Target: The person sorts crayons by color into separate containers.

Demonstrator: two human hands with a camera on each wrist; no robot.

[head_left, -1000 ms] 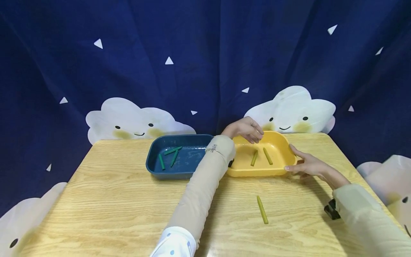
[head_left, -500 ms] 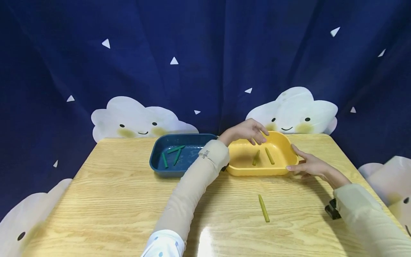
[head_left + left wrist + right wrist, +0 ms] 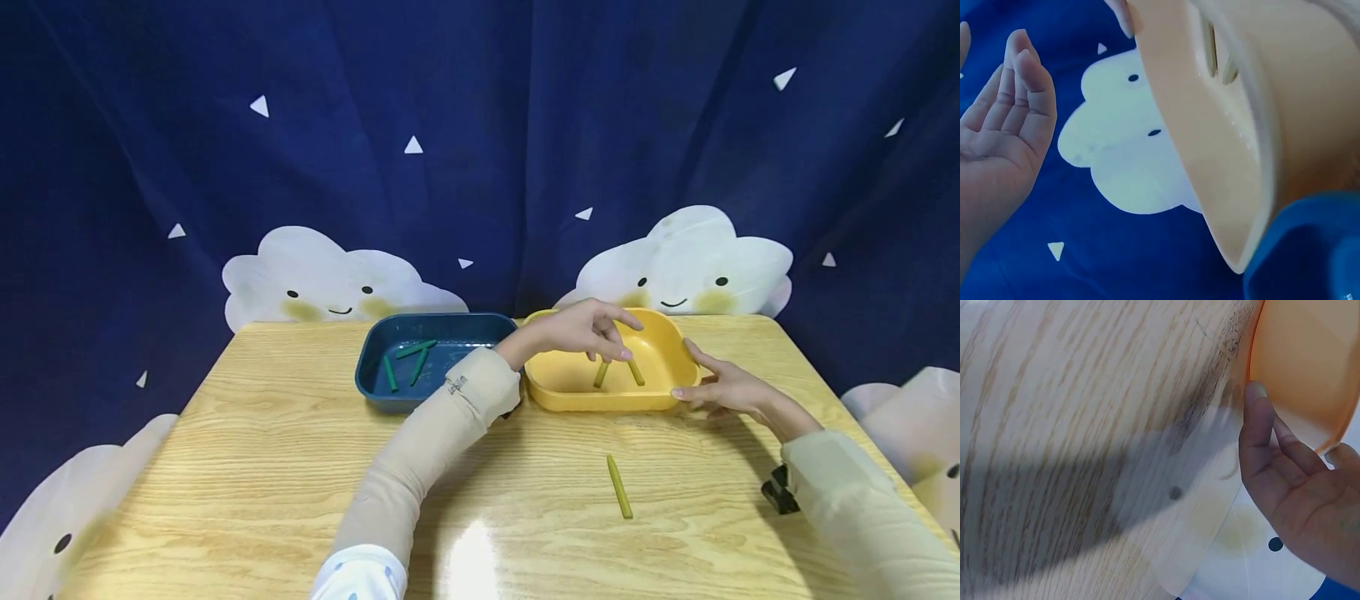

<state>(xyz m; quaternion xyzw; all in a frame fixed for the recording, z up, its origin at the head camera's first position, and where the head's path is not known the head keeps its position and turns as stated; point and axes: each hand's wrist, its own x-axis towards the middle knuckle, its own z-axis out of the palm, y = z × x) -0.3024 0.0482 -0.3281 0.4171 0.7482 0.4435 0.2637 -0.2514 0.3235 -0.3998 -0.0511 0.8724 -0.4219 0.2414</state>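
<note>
A yellow plastic basin (image 3: 600,402) stands on the right part of the table, with two yellow crayons (image 3: 636,372) lying in it. My left hand (image 3: 585,327) hovers over this basin, its fingers loosely bent and holding nothing. Its palm and relaxed fingers also show beside the basin in the left wrist view. At the basin's right end, my right hand (image 3: 727,387) holds the rim, thumb at the back corner and fingers at the front one. The right wrist view shows those fingertips (image 3: 1256,392) right at the rim. Another yellow crayon (image 3: 619,487) lies on the table in front.
A dark blue basin (image 3: 390,405) with three green crayons (image 3: 419,367) stands just left of the yellow one, partly behind my left forearm. The wooden table (image 3: 262,467) ends at a dark blue curtain (image 3: 465,167) printed with clouds.
My left hand has come lower and nearer over the yellow basin, its index finger stretching out, and its forearm has swung left. The right hand keeps its hold on the rim.
</note>
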